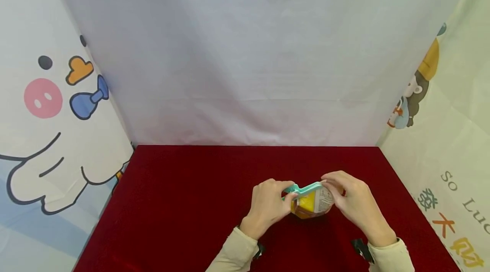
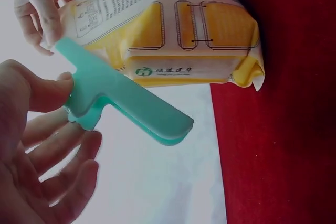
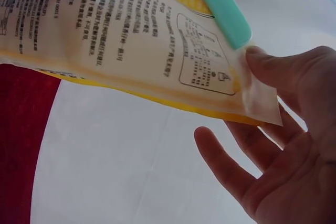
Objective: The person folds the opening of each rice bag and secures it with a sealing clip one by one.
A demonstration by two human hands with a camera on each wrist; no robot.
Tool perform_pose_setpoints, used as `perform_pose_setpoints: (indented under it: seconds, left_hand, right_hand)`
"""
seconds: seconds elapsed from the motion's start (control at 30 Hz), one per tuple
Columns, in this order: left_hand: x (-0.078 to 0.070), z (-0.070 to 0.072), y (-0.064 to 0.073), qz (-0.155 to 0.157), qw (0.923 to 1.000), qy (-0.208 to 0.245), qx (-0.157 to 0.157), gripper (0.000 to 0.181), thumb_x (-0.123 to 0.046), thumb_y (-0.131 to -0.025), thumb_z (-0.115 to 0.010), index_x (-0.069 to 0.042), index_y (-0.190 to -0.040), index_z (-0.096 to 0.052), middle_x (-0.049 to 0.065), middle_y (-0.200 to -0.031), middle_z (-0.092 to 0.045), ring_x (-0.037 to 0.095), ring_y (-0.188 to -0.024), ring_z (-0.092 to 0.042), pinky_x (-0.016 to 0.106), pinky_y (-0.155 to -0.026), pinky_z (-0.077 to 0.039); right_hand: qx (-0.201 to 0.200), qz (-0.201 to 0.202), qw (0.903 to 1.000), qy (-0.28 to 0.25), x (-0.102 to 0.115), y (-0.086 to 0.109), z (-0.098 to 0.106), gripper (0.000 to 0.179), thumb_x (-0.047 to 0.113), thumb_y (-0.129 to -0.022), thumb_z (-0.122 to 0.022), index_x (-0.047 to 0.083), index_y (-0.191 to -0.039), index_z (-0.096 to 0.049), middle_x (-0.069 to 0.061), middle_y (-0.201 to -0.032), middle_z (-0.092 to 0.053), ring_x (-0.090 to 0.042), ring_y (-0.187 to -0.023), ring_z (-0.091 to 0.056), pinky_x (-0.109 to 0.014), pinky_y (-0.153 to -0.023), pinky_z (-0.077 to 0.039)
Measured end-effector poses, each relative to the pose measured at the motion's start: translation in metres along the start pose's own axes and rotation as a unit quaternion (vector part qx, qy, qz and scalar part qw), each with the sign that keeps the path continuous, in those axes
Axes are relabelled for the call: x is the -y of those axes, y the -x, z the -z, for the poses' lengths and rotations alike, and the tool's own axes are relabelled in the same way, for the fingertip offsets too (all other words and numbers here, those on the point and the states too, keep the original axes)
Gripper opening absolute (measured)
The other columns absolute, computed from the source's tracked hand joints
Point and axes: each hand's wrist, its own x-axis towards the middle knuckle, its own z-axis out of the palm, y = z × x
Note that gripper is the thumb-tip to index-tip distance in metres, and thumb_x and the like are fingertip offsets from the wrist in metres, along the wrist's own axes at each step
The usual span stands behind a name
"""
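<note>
A teal bag clip (image 1: 309, 188) is pinched between the thumb and fingers of my left hand (image 1: 268, 204). The yellow and white printed food bag (image 1: 306, 205) is just below it, near the right side of the red table. My right hand (image 1: 354, 199) grips the bag's top corner between thumb and fingers. In the right wrist view, the clip (image 3: 223, 11) lies slantwise across the upper part of the bag (image 3: 121, 51), one end near my right thumb. Whether the clip's two arms are clamped on the bag cannot be told.
A dark red cloth (image 1: 183, 204) covers the table. Behind it hangs a pale backdrop (image 1: 245, 59), and printed sheets with cartoon figures (image 1: 44, 97) and lettering (image 1: 445, 223) stand along the left and right sides.
</note>
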Motion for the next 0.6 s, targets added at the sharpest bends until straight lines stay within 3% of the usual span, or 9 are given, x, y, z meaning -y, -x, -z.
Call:
perform_pose_setpoints:
  seconds: [0.13,0.23,0.37,0.47,0.6]
  left_hand:
    - [0.0,0.001,0.001,0.005,0.9994,0.028,0.019,0.019,-0.032,-0.096,-0.081,-0.025,-0.113,-0.083,-0.01,-0.101,-0.081,0.005,-0.077,-0.062,0.014,-0.059,-0.045]
    - [0.0,0.002,0.001,0.001,0.9986,0.038,0.037,0.02,-0.03,-0.098,-0.079,-0.022,-0.116,-0.082,-0.007,-0.109,-0.081,0.008,-0.086,-0.068,0.016,-0.066,-0.051]
    - [0.0,0.003,0.002,-0.008,0.9981,0.039,0.046,0.02,-0.028,-0.099,-0.077,-0.02,-0.117,-0.081,-0.005,-0.107,-0.08,0.009,-0.086,-0.067,0.017,-0.069,-0.053]
    - [0.0,0.003,0.002,-0.015,0.9982,0.035,0.046,0.019,-0.027,-0.099,-0.077,-0.02,-0.117,-0.08,-0.006,-0.103,-0.08,0.008,-0.083,-0.065,0.017,-0.069,-0.052]
    - [0.002,0.002,0.003,-0.018,0.9979,0.037,0.049,0.02,-0.026,-0.099,-0.078,-0.019,-0.117,-0.08,-0.006,-0.101,-0.08,0.006,-0.081,-0.063,0.016,-0.069,-0.051]
  right_hand:
    - [-0.013,-0.03,0.9993,-0.016,-0.002,0.009,-0.003,0.048,-0.007,-0.081,-0.087,0.006,-0.125,-0.073,-0.008,-0.121,-0.075,-0.02,-0.096,-0.071,0.004,-0.086,-0.039]
    - [-0.023,-0.058,0.9974,-0.035,-0.004,0.019,-0.006,0.07,-0.006,-0.08,-0.088,0.005,-0.145,-0.062,-0.014,-0.132,-0.07,-0.027,-0.11,-0.069,0.005,-0.096,-0.034]
    - [-0.016,-0.09,0.9925,-0.081,-0.01,0.032,-0.009,0.09,-0.003,-0.082,-0.088,0.006,-0.16,-0.043,-0.016,-0.133,-0.071,-0.003,-0.107,-0.066,0.002,-0.091,-0.042]
    - [0.003,-0.117,0.9859,-0.119,-0.016,0.042,-0.011,0.09,0.0,-0.086,-0.086,0.008,-0.162,-0.039,-0.017,-0.127,-0.074,0.012,-0.106,-0.061,-0.003,-0.087,-0.048]
    - [0.032,-0.152,0.9753,-0.157,-0.023,0.054,-0.015,0.078,0.005,-0.089,-0.086,0.009,-0.157,-0.048,-0.017,-0.125,-0.075,0.011,-0.105,-0.063,-0.015,-0.086,-0.057]
